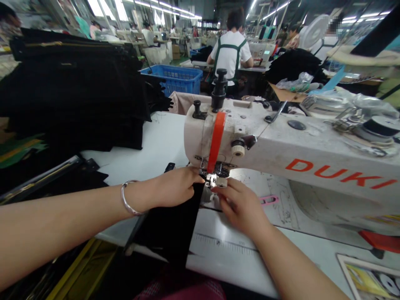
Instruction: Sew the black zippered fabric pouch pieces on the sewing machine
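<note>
A white sewing machine (250, 121) with an orange strip over its needle area stands in front of me. Black fabric (170, 225) lies on the table left of the needle and hangs over the front edge. My left hand (175, 186), with a bangle at its wrist, is closed on this fabric, fingertips close beside the presser foot (212, 181). From the right, my right hand (242, 204) reaches in with thumb and fingers brought together at the presser foot. Whatever is between those fingertips is hidden.
Stacked black fabric pieces (75, 87) rise at the left, with a blue basket (178, 79) behind. A pink thread snipper (269, 200) lies under the machine arm. Ruler marks (225, 243) run along the table front. Another person (233, 48) sits ahead, back turned.
</note>
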The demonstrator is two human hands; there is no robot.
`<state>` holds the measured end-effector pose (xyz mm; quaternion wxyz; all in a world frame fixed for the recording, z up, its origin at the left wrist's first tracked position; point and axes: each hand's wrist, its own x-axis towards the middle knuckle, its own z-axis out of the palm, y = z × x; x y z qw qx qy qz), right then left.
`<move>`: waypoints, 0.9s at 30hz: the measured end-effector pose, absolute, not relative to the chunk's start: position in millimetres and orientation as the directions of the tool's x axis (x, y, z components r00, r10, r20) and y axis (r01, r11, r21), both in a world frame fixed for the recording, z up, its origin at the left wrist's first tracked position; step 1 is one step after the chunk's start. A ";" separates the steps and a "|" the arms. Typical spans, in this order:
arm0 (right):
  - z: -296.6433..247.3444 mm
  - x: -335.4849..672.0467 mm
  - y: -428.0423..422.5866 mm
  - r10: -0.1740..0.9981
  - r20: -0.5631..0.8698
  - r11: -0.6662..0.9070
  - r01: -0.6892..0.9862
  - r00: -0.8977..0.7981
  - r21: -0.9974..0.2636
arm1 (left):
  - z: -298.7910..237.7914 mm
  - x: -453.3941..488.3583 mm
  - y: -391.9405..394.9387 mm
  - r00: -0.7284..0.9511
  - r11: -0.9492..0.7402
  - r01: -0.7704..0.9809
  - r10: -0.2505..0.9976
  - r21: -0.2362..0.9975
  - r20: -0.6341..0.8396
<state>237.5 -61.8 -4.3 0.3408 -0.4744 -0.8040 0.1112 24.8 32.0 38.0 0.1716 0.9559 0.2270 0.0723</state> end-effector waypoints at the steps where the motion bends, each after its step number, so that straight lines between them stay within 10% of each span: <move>1: -4.9 235.4 -63.5 0.819 0.418 0.563 0.689 -0.392 -0.457 | 38.6 24.9 32.4 0.882 -0.816 0.422 0.471 0.394 0.030; 14: -5.2 223.6 -68.3 0.835 0.266 0.547 0.785 -0.482 -0.292 | 36.4 28.5 8.8 0.823 -0.758 0.478 0.563 0.444 0.075; 21: 17.2 211.3 -113.2 0.774 0.158 0.614 0.667 -0.613 -0.422 | 28.1 -24.1 -72.9 0.895 -0.876 0.427 0.445 0.224 0.034; 27: -2.3 179.0 -168.2 0.829 0.365 0.557 0.681 -0.424 -0.475 | -1.2 -55.3 -108.1 0.865 -0.885 0.359 0.434 0.296 0.250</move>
